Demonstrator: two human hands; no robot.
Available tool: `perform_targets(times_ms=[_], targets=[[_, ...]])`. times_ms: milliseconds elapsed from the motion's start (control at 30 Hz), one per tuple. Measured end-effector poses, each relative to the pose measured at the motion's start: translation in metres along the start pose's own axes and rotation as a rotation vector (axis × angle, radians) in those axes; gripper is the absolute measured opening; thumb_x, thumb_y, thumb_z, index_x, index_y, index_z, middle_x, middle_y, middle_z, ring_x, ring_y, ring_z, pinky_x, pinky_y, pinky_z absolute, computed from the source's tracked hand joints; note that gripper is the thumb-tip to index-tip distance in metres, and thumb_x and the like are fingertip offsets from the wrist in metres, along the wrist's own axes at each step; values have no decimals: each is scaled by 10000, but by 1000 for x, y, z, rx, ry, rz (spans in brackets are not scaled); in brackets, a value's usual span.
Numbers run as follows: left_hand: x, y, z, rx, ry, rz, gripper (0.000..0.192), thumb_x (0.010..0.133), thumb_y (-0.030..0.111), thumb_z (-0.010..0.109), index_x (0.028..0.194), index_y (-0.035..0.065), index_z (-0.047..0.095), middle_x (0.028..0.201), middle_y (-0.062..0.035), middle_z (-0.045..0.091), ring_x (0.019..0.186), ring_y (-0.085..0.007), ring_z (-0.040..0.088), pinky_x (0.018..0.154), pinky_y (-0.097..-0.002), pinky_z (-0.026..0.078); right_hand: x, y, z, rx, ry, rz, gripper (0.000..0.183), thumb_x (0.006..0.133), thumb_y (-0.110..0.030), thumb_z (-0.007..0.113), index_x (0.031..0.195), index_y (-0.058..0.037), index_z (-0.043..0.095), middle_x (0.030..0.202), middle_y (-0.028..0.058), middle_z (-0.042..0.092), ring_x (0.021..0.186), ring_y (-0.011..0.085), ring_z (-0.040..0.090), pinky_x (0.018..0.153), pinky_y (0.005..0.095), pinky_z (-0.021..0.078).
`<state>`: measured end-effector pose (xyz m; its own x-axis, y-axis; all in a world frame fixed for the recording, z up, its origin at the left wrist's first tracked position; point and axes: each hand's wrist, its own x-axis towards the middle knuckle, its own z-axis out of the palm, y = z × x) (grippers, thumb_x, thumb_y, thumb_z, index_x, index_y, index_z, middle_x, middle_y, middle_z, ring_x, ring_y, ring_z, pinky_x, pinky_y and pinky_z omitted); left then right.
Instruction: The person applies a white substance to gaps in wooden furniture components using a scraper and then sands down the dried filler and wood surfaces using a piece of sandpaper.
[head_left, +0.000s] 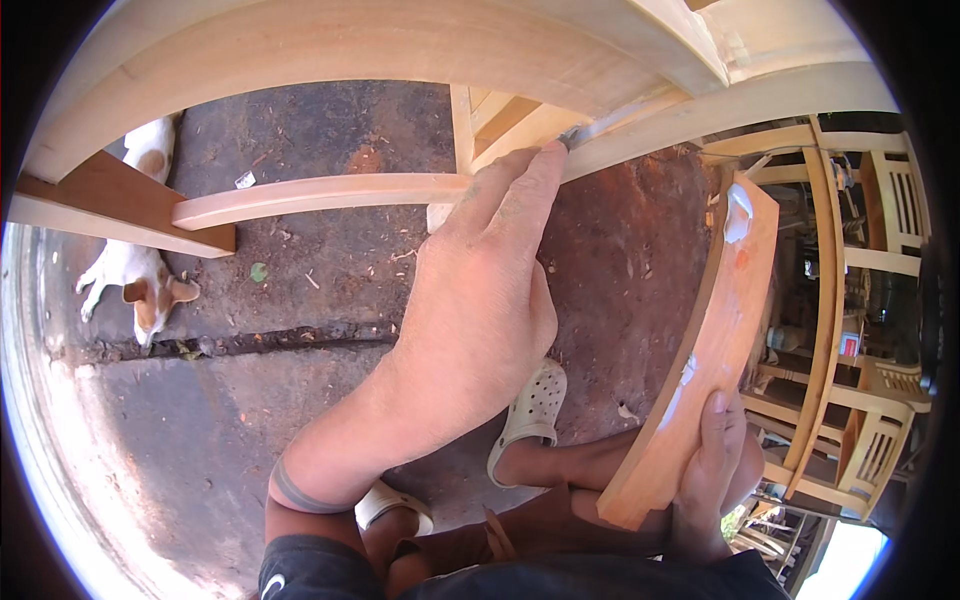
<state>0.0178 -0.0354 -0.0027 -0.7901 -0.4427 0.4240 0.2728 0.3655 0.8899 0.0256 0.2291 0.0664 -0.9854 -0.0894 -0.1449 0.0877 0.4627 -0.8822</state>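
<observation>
My left hand (480, 292) reaches up to a pale wooden furniture frame (750, 112). Its fingers close on a small grey blade-like tool (572, 138), mostly hidden by the hand, with the tip against the inner edge of a rail. A whitish streak of filler (622, 118) runs along that edge beyond the fingertips. In my right hand (716, 450) is a flat wooden board (701, 367), held at its lower part with the thumb on top. White paste (739, 214) sits in a dab at the board's upper end, and smears mark its left side.
A white and brown dog (146, 277) lies on the concrete floor (315, 420) at left, close to a frame leg (120, 202). A crossbar (322, 199) spans the frame. Several unfinished wooden chairs (877, 442) stand at right. My clog (536, 401) is below my left hand.
</observation>
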Motion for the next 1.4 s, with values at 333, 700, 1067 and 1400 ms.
perform_targets(times_ms=[333, 700, 1067, 1400], targets=[[2, -1, 2, 11, -9, 35, 578, 715, -190, 427, 1269, -47, 512, 1179, -278, 569, 1048, -440, 589, 875, -396, 485, -1, -3, 3, -7, 10, -2, 374, 1019, -284, 432, 1197, 41, 480, 1054, 92, 609, 927, 110, 565, 828, 253, 451], [1, 3, 6, -4, -3, 23, 589, 716, -184, 429, 1287, -53, 492, 1195, -287, 553, 1052, -454, 578, 876, -400, 483, -1, -1, 1, -23, 23, -1, 376, 1021, -289, 428, 1194, 39, 490, 1055, 91, 610, 929, 115, 567, 834, 257, 450], [-3, 9, 8, 7, -36, -15, 640, 688, -175, 421, 1318, -67, 455, 1242, -298, 512, 1088, -476, 542, 916, -434, 464, 0, -2, 3, 20, 3, 5, 402, 1019, -302, 432, 1222, 41, 480, 1063, 96, 613, 924, 116, 577, 828, 255, 454], [-5, 10, 10, 40, -32, 21, 667, 694, -175, 428, 1350, -58, 420, 1274, -296, 483, 1113, -486, 520, 925, -455, 459, 0, -6, 5, -4, 4, 5, 456, 1013, -348, 443, 1235, 49, 480, 1061, 95, 616, 931, 120, 582, 827, 252, 455]])
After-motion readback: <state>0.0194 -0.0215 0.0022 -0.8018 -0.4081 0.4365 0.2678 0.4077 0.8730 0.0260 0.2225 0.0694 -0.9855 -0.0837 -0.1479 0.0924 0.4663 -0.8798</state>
